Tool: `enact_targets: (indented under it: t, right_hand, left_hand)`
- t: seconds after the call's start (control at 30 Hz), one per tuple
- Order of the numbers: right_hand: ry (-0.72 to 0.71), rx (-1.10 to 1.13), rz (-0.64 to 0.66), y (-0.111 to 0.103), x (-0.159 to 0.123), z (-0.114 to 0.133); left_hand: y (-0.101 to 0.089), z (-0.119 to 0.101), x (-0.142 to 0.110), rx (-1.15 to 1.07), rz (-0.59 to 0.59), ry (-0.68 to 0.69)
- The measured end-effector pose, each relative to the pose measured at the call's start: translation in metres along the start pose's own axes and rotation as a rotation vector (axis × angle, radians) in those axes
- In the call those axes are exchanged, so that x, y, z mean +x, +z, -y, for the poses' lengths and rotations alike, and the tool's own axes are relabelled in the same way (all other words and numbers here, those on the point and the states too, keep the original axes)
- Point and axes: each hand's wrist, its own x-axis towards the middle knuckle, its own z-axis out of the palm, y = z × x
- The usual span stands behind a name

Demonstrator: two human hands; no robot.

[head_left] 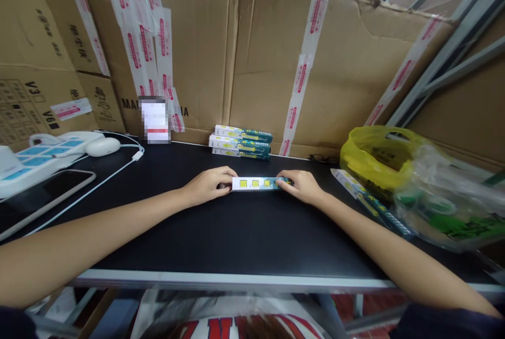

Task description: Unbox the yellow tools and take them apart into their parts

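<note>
From here, the slim printed carton (258, 183) lies crosswise between the person's two hands, its long axis running left to right, neither hand nearer. The left hand (208, 185) pinches one end, the right hand (303, 186) the other, at the black tabletop (236, 239), before the stacked cartons (241, 143).

held box (256, 183): smooth card | desk (252, 239): smooth, satin | back panel (272, 65): matt cardboard, rough-edged | yellow bag (357, 157): glossy plastic
</note>
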Motion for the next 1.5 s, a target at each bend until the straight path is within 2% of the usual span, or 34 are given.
enact_targets:
  t: [0.37,0.53,0.63,0.8,0.93,1.0,1.07,1.2,1.33,1.4,1.5]
  right_hand:
    - [-0.053,-0.015,0.011,-0.002,0.003,-0.008]
    - [-0.042,-0.095,0.037,-0.006,0.003,-0.017]
    - [-0.031,-0.107,0.051,-0.008,0.004,-0.03]
    - [0.042,-0.154,0.104,-0.012,0.004,-0.065]
    - [0.124,-0.204,0.138,-0.015,0.001,-0.082]
    - [0.123,-0.211,0.147,-0.016,0.001,-0.079]
    - [0.095,-0.198,0.163,-0.016,0.001,-0.069]
    - [-0.014,-0.117,0.175,-0.018,0.002,-0.036]
    - [-0.055,-0.123,0.166,-0.02,0.0,-0.01]
    - [-0.044,-0.155,0.156,-0.02,0.001,-0.007]
    - [-0.025,-0.166,0.151,-0.022,0.002,-0.019]
  left_hand:
    - [-0.006,-0.007,0.0,0.006,-0.011,0.002]
    - [-0.011,-0.004,-0.001,0.074,-0.056,-0.054]
    - [-0.014,0.003,0.0,0.098,-0.074,-0.073]
    - [-0.017,0.018,0.001,0.082,-0.061,-0.064]
    - [-0.019,0.025,-0.001,0.184,-0.062,-0.138]
    - [-0.019,0.023,-0.001,0.249,-0.096,-0.149]
    - [-0.017,0.017,-0.001,0.3,-0.109,-0.091]
    - [-0.011,0.004,0.001,0.373,-0.011,0.065]
    - [-0.009,0.0,0.0,0.339,0.049,0.046]
    - [-0.009,0.002,0.0,0.306,0.047,0.022]
    - [-0.008,0.008,-0.001,0.323,0.009,-0.023]
